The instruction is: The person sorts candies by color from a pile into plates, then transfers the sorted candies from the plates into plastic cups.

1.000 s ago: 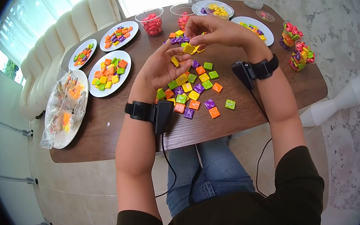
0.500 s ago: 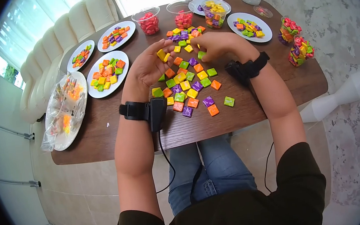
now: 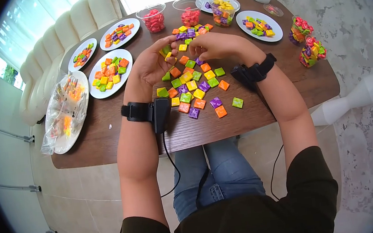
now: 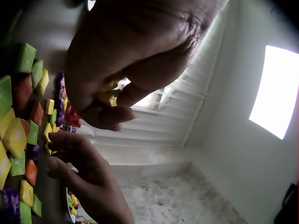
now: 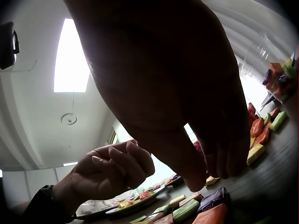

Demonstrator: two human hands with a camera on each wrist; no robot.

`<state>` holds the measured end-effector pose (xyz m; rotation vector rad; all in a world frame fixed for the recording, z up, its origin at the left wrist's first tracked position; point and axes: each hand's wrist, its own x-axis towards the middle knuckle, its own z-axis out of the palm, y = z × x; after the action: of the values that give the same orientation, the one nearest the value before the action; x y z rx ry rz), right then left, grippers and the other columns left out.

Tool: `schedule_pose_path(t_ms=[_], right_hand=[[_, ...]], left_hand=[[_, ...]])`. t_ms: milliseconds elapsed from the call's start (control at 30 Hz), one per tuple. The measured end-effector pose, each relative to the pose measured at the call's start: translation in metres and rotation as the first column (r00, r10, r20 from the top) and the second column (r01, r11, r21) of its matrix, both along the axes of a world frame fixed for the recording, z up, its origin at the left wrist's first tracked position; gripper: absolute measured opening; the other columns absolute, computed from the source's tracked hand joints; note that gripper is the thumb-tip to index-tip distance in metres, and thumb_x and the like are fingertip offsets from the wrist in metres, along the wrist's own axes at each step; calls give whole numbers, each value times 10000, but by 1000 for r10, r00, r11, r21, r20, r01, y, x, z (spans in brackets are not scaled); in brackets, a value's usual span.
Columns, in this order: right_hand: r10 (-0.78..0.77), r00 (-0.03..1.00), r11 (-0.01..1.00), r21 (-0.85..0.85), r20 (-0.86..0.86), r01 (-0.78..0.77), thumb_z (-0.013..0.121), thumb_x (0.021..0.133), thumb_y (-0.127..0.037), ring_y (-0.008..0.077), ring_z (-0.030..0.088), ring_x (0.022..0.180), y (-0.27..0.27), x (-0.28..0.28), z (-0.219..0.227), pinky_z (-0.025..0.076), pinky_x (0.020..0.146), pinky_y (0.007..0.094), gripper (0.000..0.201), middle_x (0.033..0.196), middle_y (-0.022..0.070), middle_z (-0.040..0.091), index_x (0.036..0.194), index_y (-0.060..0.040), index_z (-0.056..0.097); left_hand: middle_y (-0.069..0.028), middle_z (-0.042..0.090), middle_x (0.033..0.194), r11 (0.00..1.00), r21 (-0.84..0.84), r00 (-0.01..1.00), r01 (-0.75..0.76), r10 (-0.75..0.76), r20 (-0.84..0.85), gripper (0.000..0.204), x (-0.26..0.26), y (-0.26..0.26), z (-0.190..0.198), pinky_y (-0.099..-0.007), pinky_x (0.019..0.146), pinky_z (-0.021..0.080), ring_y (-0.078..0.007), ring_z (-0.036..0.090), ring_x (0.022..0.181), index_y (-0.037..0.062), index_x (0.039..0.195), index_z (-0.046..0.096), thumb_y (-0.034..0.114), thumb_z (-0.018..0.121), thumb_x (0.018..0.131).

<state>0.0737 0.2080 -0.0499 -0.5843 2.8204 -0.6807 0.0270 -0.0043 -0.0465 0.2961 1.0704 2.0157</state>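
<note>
My left hand [image 3: 147, 65] is raised over the left side of the scattered candies, its fingers curled around several wrapped square candies [image 3: 166, 49], yellow and green. In the left wrist view, yellow candies [image 4: 108, 97] peek out between those fingers and the thumb. Opposite it, my right hand [image 3: 221, 45] hovers low over the table, fingers bent loosely downward and thumb apart from them. Nothing shows between its fingertips. A purple candy [image 3: 200, 61] lies just below that hand. Orange, green, yellow and purple candies [image 3: 198, 93] are spread loosely over the wooden table [image 3: 143, 137].
White plates of sorted candies [image 3: 123, 81] stand at left, with another plate [image 3: 244, 20] at back right. Clear tubs of red candies [image 3: 154, 23] and mixed candies [image 3: 222, 18] line the back. Filled cups [image 3: 311, 58] stand at right. A bagged platter [image 3: 64, 145] lies far left.
My right hand first had a yellow candy, then a green one at its fingertips; now it has none. The left hand has curled from an open palm, and green now shows among its yellow candies.
</note>
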Motion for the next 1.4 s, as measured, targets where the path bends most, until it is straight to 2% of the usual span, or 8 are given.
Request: schedule_pose_path(t_ms=[400,633,767,900,1100,1233,1333,1400], right_hand=[[-52,999,997,57,-8,52,654,759,-69,178,562,754,-6,4,7,444,638,314,194,776,72,573,840,-35,481],[-81,981,779,-626,-176,-48,631,787,-79,88,544,739,-15,12,36,437,636,232,188,741,26,528,911,-48,493],[-69,993,989,-136,-98,55,635,761,-64,130,563,760,-8,17,38,460,681,257,195,824,54,560,916,-39,518],[-15,975,987,158,220,-20,692,696,-91,188,570,773,-10,18,17,452,673,312,277,809,67,584,926,-38,546],[5,956,989,139,294,-48,692,697,-98,161,542,725,-8,12,13,434,630,309,232,765,55,569,850,-46,525],[-77,978,997,17,196,75,663,726,-113,139,536,721,-3,9,16,442,628,289,214,767,46,553,861,-48,511],[-57,993,891,-445,99,95,647,738,-116,134,540,731,-6,16,40,454,639,273,228,787,43,544,905,-48,509],[-34,999,857,-513,24,41,642,743,-116,137,545,735,-7,18,45,459,647,264,242,800,44,539,929,-45,504]], left_hand=[[-54,562,893,997,-59,999,-49,50,20,237,-4,0,-4,-197,583,468,-148,561,791,17,1085,533,174,501,910],[-71,578,905,990,-38,983,132,-126,130,297,1,8,-11,-230,631,500,-176,574,808,26,1047,546,291,466,938],[-77,575,896,990,68,986,121,-128,110,271,-9,5,-15,-204,596,496,-163,572,782,13,1039,542,256,485,933],[-81,572,895,997,76,996,29,-35,80,224,-10,-2,-7,-175,560,478,-148,571,762,2,1035,538,191,500,920],[-80,570,907,999,33,996,-38,35,76,201,-10,-2,-8,-200,580,483,-152,571,771,13,1024,540,175,498,913],[-80,571,921,1000,-14,998,15,-14,61,232,-5,2,-10,-225,631,495,-160,580,824,18,1029,538,217,476,926],[-82,568,930,992,-11,989,129,-128,79,283,-2,4,-11,-240,668,510,-167,584,857,17,1038,535,269,448,942],[-86,566,936,985,-10,978,173,-170,118,324,5,8,-9,-242,680,520,-171,587,868,13,1047,533,304,426,952]])
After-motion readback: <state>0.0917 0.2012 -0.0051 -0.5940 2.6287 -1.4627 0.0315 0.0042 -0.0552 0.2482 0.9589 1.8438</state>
